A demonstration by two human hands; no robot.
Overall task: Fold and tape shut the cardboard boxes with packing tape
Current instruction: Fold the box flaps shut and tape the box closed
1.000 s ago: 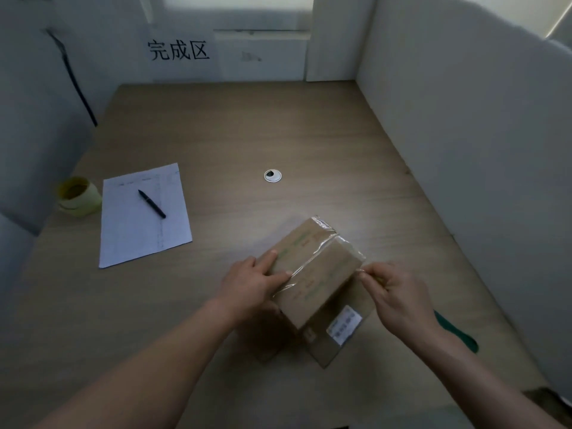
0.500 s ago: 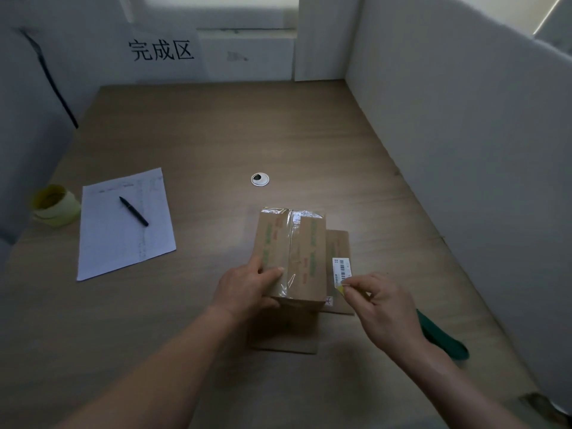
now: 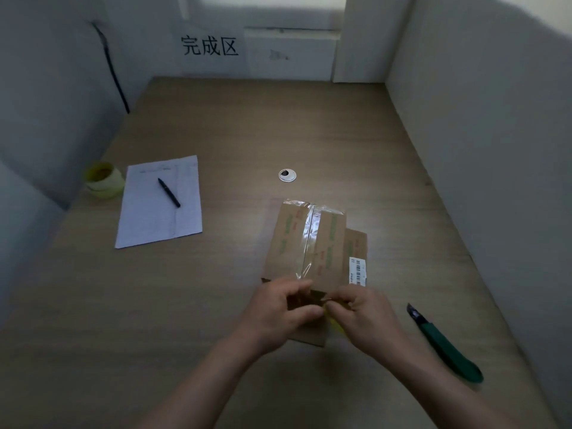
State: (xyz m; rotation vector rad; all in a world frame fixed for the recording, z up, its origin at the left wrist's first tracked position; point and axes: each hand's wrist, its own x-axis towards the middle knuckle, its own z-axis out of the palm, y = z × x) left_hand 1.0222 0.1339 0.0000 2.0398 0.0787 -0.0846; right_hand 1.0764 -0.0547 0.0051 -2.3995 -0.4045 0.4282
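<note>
White partition walls (image 3: 483, 125) box in a wood-grain desk (image 3: 247, 119), back wall carrying a sign (image 3: 210, 46) with black characters. Small cardboard box (image 3: 305, 239) sits right of centre on the desk, clear packing tape (image 3: 309, 230) running down its top seam; a barcode label (image 3: 357, 270) on the flap along its right side. Both forearms enter from the bottom edge and meet at the box's near end. Left hand (image 3: 278, 314) is knuckles-up, fingers curled over the near edge of the box, thumb tucked under toward the right hand. Right hand (image 3: 362, 317) is curled too, fingertips pinching at something at the near end, touching or nearly touching the left hand. A bit of yellow (image 3: 335, 326) shows under the right hand; can't tell what it is. Near face of the box is mostly hidden by the hands, dark gap between them unclear. Green-handled utility knife (image 3: 445, 343) lies on the desk right of the right forearm, apart from it. Far left: tape roll (image 3: 103, 179) by the wall, paper sheet (image 3: 159, 201) with a black pen (image 3: 169, 192) on it. Round cable grommet (image 3: 287, 175) beyond the box.
</note>
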